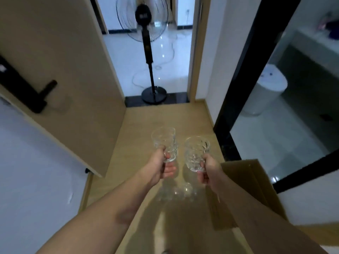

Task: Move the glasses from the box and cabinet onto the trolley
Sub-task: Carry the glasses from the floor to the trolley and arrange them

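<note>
Two glasses: one carried in each hand, both held upright above the wooden floor [132, 125], side by side with a narrow gap between them.
Left hand [161, 167]: at 6 o'clock of its glass, fingers curled round the lower part and base of the left glass [165, 143]; forearm bare.
Right hand [209, 171]: at 5 o'clock of its glass, fingers and thumb curled round the lower part of the right glass [196, 153]; forearm bare.
Glass type: clear, cut pattern on the walls; whether either has a handle cannot be told.
Floor below the hands: faint light patterns cast through the glasses.
Cardboard box [245, 182]: at 4 o'clock of the right hand, flap open, partly behind the right forearm; contents not visible.
Door [55, 57]: at 10 o'clock, standing open, beige, with a black handle [44, 98].
Pedestal fan [146, 43]: at 12 o'clock, well apart, round black base on the dark threshold of the doorway, white tiled floor behind it.
White bin [266, 92]: at 2 o'clock, beyond a black-framed opening.
</note>
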{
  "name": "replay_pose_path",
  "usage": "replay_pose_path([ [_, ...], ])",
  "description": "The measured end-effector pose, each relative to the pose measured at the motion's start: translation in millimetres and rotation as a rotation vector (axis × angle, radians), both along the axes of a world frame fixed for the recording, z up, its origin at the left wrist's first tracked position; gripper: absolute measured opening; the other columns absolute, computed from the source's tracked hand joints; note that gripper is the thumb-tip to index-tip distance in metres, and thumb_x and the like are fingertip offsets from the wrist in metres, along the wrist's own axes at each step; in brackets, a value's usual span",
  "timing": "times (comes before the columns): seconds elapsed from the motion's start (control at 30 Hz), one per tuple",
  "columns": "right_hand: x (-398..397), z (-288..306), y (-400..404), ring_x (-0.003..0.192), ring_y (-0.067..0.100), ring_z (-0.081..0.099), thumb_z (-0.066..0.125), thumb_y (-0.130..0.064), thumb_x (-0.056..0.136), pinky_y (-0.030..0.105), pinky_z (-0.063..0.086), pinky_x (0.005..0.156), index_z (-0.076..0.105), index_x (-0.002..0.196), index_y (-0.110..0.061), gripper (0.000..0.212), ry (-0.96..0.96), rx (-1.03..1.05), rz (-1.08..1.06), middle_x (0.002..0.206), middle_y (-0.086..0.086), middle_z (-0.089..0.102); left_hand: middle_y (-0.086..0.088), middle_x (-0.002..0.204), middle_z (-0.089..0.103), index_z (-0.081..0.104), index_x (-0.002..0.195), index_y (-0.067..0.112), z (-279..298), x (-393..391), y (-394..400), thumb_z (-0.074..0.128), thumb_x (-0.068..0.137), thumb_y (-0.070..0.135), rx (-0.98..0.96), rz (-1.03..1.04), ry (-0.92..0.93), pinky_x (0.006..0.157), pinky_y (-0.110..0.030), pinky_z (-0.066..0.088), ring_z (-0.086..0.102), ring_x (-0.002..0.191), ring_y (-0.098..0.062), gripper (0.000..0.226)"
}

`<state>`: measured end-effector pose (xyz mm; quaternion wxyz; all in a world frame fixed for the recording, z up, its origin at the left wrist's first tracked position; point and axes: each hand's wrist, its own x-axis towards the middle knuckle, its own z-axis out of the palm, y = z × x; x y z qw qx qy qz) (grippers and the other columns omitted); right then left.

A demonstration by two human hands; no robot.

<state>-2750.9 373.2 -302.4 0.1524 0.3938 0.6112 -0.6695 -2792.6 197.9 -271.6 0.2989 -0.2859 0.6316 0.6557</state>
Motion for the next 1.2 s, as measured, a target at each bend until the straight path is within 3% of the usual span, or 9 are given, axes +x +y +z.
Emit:
replay_pose_path([
  [0.1, -28.6, 54.2, -15.2, 0.050, 0.019, 0.044, 0.047, -0.040, 0.098, 0.027, 0.040, 0.050, 0.049, 0.073, -0.018, 0.033, 0.123, 0.036, 0.048, 0.070, 0.008, 0.050, -0.003, 0.052, 0.051, 0.043, 0.076, 0.022, 60.3, -21.1, -19.1, 0.037, 0.100, 0.047, -0.014, 0.037, 0.094, 0.058, -0.028, 0.052, 0.051, 0.048, -0.020, 0.035],
  [0.3, -76.3, 141.8, -35.7, 0.052, 0.019, 0.046, 0.050, -0.050, 0.092, 0.022, 0.040, 0.047, 0.051, 0.071, -0.021, 0.036, 0.300, 0.022, 0.197, 0.074, 0.007, 0.055, -0.009, 0.068, 0.057, 0.044, 0.079, 0.020, 157.0, -41.8, -55.3, 0.040, 0.100, 0.049, -0.071, 0.152, 0.274, 0.054, -0.028, 0.051, 0.057, 0.054, -0.022, 0.036],
  [0.43, -97.0, 180.9, -44.1, 0.053, 0.020, 0.048, 0.050, -0.044, 0.090, 0.023, 0.040, 0.045, 0.052, 0.072, -0.018, 0.032, 0.398, 0.024, 0.307, 0.065, 0.009, 0.055, -0.005, 0.055, 0.060, 0.044, 0.077, 0.023, 192.0, -31.0, -72.7, 0.039, 0.098, 0.049, -0.128, 0.244, 0.366, 0.051, -0.028, 0.055, 0.060, 0.049, -0.021, 0.034],
  [0.6, -108.0, 208.2, -56.8, 0.059, 0.024, 0.053, 0.051, -0.042, 0.089, 0.026, 0.044, 0.047, 0.054, 0.078, -0.015, 0.029, 0.426, 0.026, 0.453, 0.085, 0.018, 0.061, -0.009, 0.064, 0.061, 0.044, 0.077, 0.021, 211.7, 0.0, -91.5, 0.039, 0.098, 0.047, -0.137, 0.398, 0.393, 0.056, -0.030, 0.055, 0.060, 0.054, -0.024, 0.033],
  [0.73, -107.4, 215.4, -76.1, 0.061, 0.024, 0.054, 0.052, -0.040, 0.089, 0.025, 0.043, 0.046, 0.054, 0.082, -0.015, 0.026, 0.454, -0.030, 0.566, 0.094, 0.014, 0.059, -0.012, 0.073, 0.060, 0.044, 0.073, 0.021, 219.6, 30.0, -110.3, 0.039, 0.096, 0.046, -0.167, 0.520, 0.411, 0.059, -0.030, 0.055, 0.061, 0.056, -0.025, 0.035],
  [0.87, -96.1, 218.6, -101.1, 0.056, 0.023, 0.052, 0.051, -0.042, 0.087, 0.025, 0.044, 0.045, 0.053, 0.081, -0.015, 0.028, 0.451, -0.052, 0.722, 0.087, 0.015, 0.058, -0.006, 0.057, 0.059, 0.042, 0.067, 0.023, 224.9, 70.5, -121.6, 0.040, 0.095, 0.050, -0.222, 0.645, 0.421, 0.058, -0.028, 0.054, 0.059, 0.048, -0.022, 0.039],
  [1.2, -6.6, 220.3, -183.4, 0.044, 0.021, 0.049, 0.049, -0.040, 0.086, 0.022, 0.038, 0.040, 0.049, 0.072, -0.017, 0.028, 0.473, -0.124, 1.122, 0.067, 0.015, 0.058, -0.008, 0.058, 0.056, 0.043, 0.074, 0.020, 218.7, 214.8, -140.5, 0.044, 0.093, 0.043, -0.312, 1.003, 0.363, 0.050, -0.026, 0.053, 0.057, 0.046, -0.023, 0.030],
])
